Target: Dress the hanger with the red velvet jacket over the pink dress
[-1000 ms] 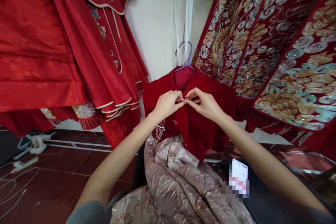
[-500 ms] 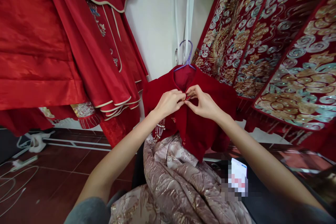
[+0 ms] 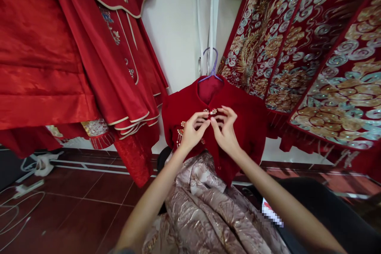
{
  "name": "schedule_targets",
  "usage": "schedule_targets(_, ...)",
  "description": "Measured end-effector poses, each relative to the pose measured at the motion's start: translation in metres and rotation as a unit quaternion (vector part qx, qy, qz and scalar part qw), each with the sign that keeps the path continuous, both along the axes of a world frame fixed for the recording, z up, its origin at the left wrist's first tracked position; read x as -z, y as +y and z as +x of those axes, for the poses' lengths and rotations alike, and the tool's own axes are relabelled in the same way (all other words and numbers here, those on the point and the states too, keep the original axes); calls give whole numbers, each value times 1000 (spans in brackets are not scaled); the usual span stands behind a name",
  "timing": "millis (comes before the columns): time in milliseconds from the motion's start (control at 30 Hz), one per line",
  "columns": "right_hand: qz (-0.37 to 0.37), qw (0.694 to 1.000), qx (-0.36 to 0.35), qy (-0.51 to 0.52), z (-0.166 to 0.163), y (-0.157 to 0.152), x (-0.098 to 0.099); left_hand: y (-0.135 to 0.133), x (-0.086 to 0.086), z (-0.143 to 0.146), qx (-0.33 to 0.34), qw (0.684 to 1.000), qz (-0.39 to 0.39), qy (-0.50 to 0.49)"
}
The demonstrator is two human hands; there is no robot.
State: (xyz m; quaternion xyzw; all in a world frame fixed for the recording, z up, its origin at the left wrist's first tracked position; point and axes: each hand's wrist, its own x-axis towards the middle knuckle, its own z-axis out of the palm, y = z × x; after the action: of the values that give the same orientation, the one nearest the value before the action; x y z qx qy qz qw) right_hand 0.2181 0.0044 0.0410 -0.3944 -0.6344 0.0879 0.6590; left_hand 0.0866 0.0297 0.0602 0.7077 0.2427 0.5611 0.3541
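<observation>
A short red jacket (image 3: 250,123) with a stand-up collar hangs at the centre on a purple hanger (image 3: 213,72). Gold flower-shaped fastenings with pearls (image 3: 213,111) show at its neck, fingers just beneath them. My left hand (image 3: 194,129) has its fingertips and thumb drawn together at the front edge. Facing it, my right hand (image 3: 226,129) brings its thumb and lower fingers to the same edge, its index finger raised. Both appear to pinch the jacket front; the exact bit of cloth is hidden. A beaded ornament (image 3: 180,133) hangs left of my left hand.
Shiny pinkish brocade fabric (image 3: 205,210) lies bunched below the jacket. Red garments (image 3: 98,59) hang at left, heavily embroidered ones (image 3: 300,47) at right. A partly blurred phone (image 3: 269,210) rests on a black surface. White cables (image 3: 26,218) trail over the tiled floor.
Both hands have moved slightly down from the neck fastening, uncovering the gold flowers there. My right fingers have spread more. The view has shifted a little.
</observation>
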Motion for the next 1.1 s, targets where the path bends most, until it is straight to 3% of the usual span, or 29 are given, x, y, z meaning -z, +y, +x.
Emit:
schedule_targets(100,-49,998,44,24,-9,-16,40,-11,22,4,77,976,-158,-129)
schedule_targets(200,-78,994,32,66,-9,-33,62,-20,28,10,173,929,-246,-214)
schedule_targets(300,-62,992,31,106,-6,-49,56,-28,24,17,236,895,-280,-255)
schedule_targets(433,-48,996,30,74,-3,-67,32,-36,23,25,238,871,-315,-291)
schedule_targets(500,-48,996,70,27,-2,-73,24,-38,27,26,221,862,-335,-311)
schedule_targets(600,-44,993,106,-27,-2,-76,21,-38,36,20,138,850,-344,-373)
schedule_targets(700,-69,997,16,-6,-9,-75,26,-36,42,8,121,847,-330,-400)
schedule_targets(833,-119,985,-114,61,-22,-67,39,-40,42,-5,115,868,-325,-358)
schedule_targets(1000,-142,964,-184,126,-29,-50,45,-44,43,-8,17,930,-279,-239)
schedule_targets(1100,-147,955,-212,146,-33,-41,44,-43,48,-5,-120,959,-181,-182)
